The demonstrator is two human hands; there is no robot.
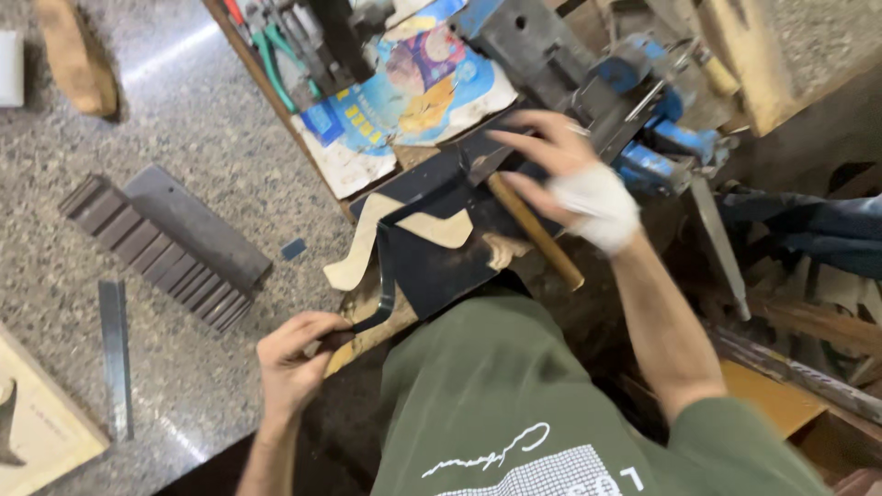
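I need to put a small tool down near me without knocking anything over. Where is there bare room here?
Bare speckled floor lies between the wooden block and the ridged dark slab, and again between that slab and the left hand. A flat metal strip borders that lower patch. Around the right hand, the bench with blue vise and dark sheet is crowded.

Left hand point(292, 354) low with fingers pinched closed, right hand point(560, 170) bandaged, reaching forward, fingers spread

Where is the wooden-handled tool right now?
In the head view, the wooden-handled tool lies slantwise right of centre on the workbench, just under the bandaged right hand, beside the dark metal sheet and below the blue vise.
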